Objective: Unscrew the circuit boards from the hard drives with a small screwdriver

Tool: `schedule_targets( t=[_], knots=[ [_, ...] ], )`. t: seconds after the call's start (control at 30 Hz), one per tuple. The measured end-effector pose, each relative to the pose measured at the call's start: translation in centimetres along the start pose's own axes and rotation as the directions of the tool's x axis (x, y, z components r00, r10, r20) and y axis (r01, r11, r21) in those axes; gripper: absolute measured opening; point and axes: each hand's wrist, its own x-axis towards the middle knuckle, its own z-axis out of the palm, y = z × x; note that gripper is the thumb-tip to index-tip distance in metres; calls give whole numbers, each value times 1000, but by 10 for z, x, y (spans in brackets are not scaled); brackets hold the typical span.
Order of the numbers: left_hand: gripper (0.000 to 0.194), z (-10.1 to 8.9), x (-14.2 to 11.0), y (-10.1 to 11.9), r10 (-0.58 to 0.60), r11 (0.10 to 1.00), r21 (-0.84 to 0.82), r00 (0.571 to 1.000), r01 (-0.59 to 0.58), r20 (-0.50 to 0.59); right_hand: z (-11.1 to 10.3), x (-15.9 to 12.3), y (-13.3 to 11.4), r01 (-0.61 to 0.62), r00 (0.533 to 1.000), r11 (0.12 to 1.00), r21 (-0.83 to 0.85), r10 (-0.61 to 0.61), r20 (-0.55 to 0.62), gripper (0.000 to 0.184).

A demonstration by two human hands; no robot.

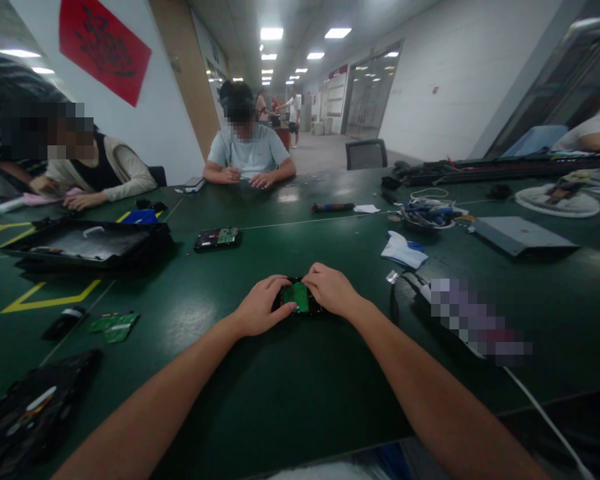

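In front of me on the green table lies a hard drive [297, 299] with a green circuit board facing up in a black case. My left hand [264, 303] grips its left side, the thumb resting over the board's lower edge. Curled fingers of my right hand [330, 288] press together at the upper right edge of the board; whether a small part sits between them is hidden. Farther off to the left is a second hard drive [217, 239], apart from both hands.
Black plastic trays [93, 243] and loose green circuit boards [115, 327] lie left, with a black casing [37, 393] nearer. Right are a white glove [403, 250], a grey box [523, 235], a cable bundle [430, 213] and a corded item, partly blurred. A co-worker [250, 150] sits opposite.
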Motion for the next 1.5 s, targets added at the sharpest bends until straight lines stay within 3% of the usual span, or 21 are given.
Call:
schedule_targets(
  t=[0.33, 0.47, 0.57, 0.67, 0.77, 1.07, 1.27, 1.37, 1.5],
  knots=[
    [48, -2, 0, 2, -16, 1000, -7, 1000, 16, -7, 0, 0, 1, -16, 1000, 999, 41, 16, -12, 34],
    [49, -3, 0, 3, -22, 1000, 2, 1000, 22, 1, 3, 2, 5, -51, 996, 995, 83, 57, -72, 36],
    [50, -3, -1, 3, -19, 1000, -2, 1000, 19, -1, 0, 1, 9, -140, 969, 980, 141, 165, -185, 34],
    [51, -3, -1, 3, -19, 1000, -10, 1000, 19, 4, -6, 0, 15, -207, 900, 949, 236, 279, -334, 30],
    [52, -3, -1, 2, -19, 1000, -9, 1000, 19, 13, -10, -2, 22, -172, 830, 934, 314, 309, -465, 29],
    [55, -3, -2, 0, -24, 1000, -11, 999, 24, 24, -22, -8, 30, -76, 603, 965, 251, 245, -759, 22],
    [51, -2, -1, 0, 17, 1000, -11, 1000, -17, 9, -19, -6, 24, 184, 456, 956, 227, 121, -882, 25],
    [51, -1, -1, -1, 26, 1000, -9, 1000, -26, 3, -14, -4, 17, 241, 472, 947, 215, 79, -878, 25],
    [51, 0, -1, -2, 26, 1000, -5, 1000, -26, -6, -4, -1, 11, 268, 548, 932, 244, 61, -834, 25]
  ],
)
